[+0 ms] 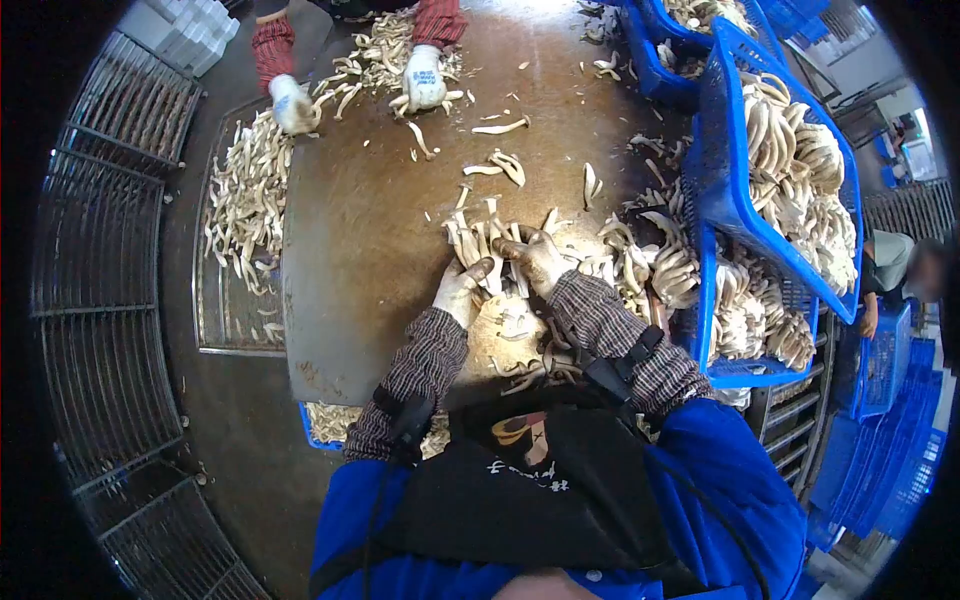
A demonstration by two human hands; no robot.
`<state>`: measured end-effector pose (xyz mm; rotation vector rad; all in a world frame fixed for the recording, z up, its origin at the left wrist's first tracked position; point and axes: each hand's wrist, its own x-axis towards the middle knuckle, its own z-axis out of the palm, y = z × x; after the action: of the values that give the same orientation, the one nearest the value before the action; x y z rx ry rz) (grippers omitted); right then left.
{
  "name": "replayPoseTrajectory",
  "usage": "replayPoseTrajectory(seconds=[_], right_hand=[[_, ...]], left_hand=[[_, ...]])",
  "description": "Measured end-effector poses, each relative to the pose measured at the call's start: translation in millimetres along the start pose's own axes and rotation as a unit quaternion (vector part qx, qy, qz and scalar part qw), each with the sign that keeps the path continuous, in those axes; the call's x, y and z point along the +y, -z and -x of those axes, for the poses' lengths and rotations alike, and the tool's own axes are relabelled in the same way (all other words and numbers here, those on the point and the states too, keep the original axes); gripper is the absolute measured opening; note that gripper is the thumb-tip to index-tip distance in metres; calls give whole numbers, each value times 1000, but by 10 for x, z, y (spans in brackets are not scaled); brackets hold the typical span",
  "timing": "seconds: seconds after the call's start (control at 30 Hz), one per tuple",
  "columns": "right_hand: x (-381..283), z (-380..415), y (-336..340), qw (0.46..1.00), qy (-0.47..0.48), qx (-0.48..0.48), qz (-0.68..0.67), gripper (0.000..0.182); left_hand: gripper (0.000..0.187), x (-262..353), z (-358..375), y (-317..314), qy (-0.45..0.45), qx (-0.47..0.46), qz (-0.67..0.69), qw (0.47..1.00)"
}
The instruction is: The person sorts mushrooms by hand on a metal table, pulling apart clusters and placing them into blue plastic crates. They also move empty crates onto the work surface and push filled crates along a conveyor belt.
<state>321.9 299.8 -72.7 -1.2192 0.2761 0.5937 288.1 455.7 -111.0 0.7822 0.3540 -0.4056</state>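
Observation:
My left hand (463, 290), in a soiled white glove, closes on a small bunch of long-stemmed mushrooms (468, 240) above the table. Close beside it, my right hand (537, 262), gloved the same way, has its fingers curled on the right side of that bunch. Part of the grip is hidden behind the fingers. A pale, crumbly patch (503, 335) lies just below the hands. Several loose mushrooms (540, 372) rest near my apron, and a larger mushroom clump (675, 275) sits to the right of my right hand.
Blue crates (735, 170) of mushroom clusters stand stacked along the right edge of the brown table (370, 220). Across it, a co-worker's gloved hands (424, 80) handle mushrooms. A tray of mushrooms (245, 200) lies at left, beside metal racks (100, 240). Another person (890, 265) is far right.

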Motion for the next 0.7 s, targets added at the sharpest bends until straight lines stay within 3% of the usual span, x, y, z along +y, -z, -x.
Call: replayPoseTrajectory(seconds=[0.03,0.07,0.13,0.2,0.23,0.27,0.33,0.37,0.4,0.47,0.5,0.53,0.6,0.63,0.67,0.7], right_hand=[[291,-211,142,998,53,21,-38,26],[277,-242,140,996,26,17,-79,35],[75,-63,37,1000,7,12,-16,33],[106,-52,-71,997,61,13,48,32],[281,-198,5,995,90,36,18,30],[281,-195,63,995,58,76,-12,31],[287,-267,189,985,11,160,-58,30],[144,-155,115,973,-27,127,-192,29],[175,-166,88,973,-28,127,-192,29],[214,-207,-14,991,65,34,108,27],[152,-164,-57,985,40,31,165,28],[168,-195,-23,985,39,31,165,28],[158,-257,75,999,9,14,41,26],[121,-242,121,993,-36,67,-95,22],[184,-336,75,955,-28,37,-292,14],[212,-376,118,956,-30,37,-290,14]], left_hand=[[44,20,18,13,6,5,22,1000],[44,34,34,30,12,9,44,999],[45,13,30,69,9,-18,47,999],[43,-54,11,47,-14,10,-28,999],[40,-70,4,39,-53,49,-65,995],[36,-89,-96,149,-31,117,-81,989],[32,-46,-204,452,-68,172,-90,979],[29,122,-92,180,-98,218,-109,965],[29,61,-113,186,-97,219,-109,965],[26,-20,-134,127,-74,49,-136,987],[24,-46,-98,-52,-130,37,-115,984],[24,-33,-116,-16,-130,37,-115,984],[22,47,-163,142,-78,86,-16,993],[20,131,-202,227,-56,106,-48,992],[22,266,-77,56,-67,137,-57,987],[26,213,-160,178,-46,110,-77,990]])
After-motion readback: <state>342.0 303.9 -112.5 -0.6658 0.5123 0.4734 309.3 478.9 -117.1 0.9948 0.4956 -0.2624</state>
